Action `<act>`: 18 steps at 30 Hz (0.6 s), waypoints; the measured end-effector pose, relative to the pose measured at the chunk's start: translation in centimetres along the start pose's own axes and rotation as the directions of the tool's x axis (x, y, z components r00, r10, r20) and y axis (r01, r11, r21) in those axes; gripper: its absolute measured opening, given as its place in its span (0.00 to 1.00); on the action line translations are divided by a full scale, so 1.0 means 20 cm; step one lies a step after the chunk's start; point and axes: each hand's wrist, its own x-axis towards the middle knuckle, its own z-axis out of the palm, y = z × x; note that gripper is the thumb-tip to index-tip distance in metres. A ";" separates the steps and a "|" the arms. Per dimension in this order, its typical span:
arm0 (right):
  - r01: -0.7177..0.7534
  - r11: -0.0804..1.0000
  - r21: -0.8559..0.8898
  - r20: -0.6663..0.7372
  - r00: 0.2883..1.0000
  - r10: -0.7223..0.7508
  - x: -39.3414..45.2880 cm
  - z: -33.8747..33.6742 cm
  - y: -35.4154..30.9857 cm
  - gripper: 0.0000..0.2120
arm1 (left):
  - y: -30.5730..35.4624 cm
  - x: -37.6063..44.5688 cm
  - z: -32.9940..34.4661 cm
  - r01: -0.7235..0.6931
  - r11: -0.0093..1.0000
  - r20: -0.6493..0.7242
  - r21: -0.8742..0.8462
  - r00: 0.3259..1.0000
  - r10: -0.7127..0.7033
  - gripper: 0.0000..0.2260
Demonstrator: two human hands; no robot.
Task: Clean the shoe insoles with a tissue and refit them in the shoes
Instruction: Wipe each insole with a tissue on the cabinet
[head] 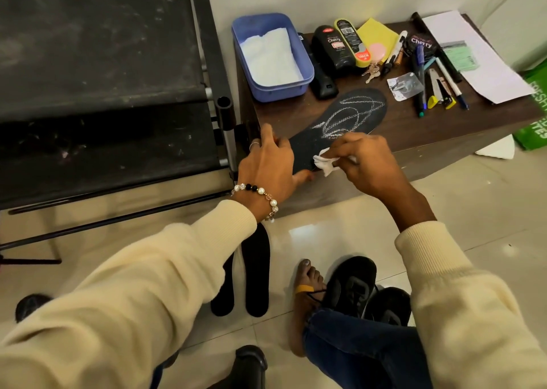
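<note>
Insole (340,122) on table edge, heel between left hand (269,163) and tissue-pinching right hand (367,163).

My left hand (268,163) reaches forward, fingers curled in a grip (beaded bracelet at the wrist); my right hand (365,162) pinches, fingertips bunched, wrist bent downward.

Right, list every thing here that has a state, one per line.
Left hand: gripping the insole's heel end.
Right hand: pinching the tissue.
Tissue: crumpled, pressed on the insole.
Insole: flat on the table, chalky marks remaining.
Blue tub: lidless, holding white tissues.
Black shoes: on the floor.
</note>
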 end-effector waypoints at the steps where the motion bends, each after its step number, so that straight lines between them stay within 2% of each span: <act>1: -0.071 0.997 0.002 -0.054 0.996 0.071 0.00 -0.01 0.02 0.12 | 0.00 0.00 0.00 0.000 1.000 0.013 -0.021 1.000 0.000 0.32; 4: -0.333 0.941 0.052 -0.217 0.916 0.337 -0.02 -0.03 0.06 0.11 | 0.00 0.01 0.00 -0.004 0.999 0.024 -0.044 1.000 0.005 0.32; 6: -0.375 0.926 0.052 -0.224 0.899 0.377 -0.01 -0.02 0.05 0.12 | -0.01 0.01 0.00 -0.001 0.999 0.024 -0.047 1.000 0.002 0.32; 9: -0.281 0.956 -0.079 -0.061 0.959 0.277 0.02 0.04 -0.01 0.12 | -0.01 0.02 0.00 0.009 0.999 0.032 -0.044 0.999 -0.007 0.32; 12: -0.109 0.989 -0.098 0.034 0.993 0.113 0.06 0.07 -0.11 0.14 | -0.01 0.03 0.01 0.010 0.999 0.031 -0.044 0.999 -0.008 0.31; 14: -0.019 0.994 -0.110 0.123 0.992 0.033 0.08 0.06 -0.14 0.15 | -0.02 0.03 0.01 0.011 0.999 0.028 -0.039 1.000 -0.010 0.31; 16: -0.022 0.992 -0.121 0.148 0.988 0.040 0.07 0.05 -0.11 0.15 | -0.01 0.03 0.00 0.013 0.999 0.026 -0.031 1.000 -0.013 0.32; 18: -0.117 0.981 -0.154 0.072 0.989 0.129 0.05 0.02 -0.04 0.14 | -0.02 0.03 0.00 0.013 1.000 0.033 -0.026 0.999 -0.013 0.32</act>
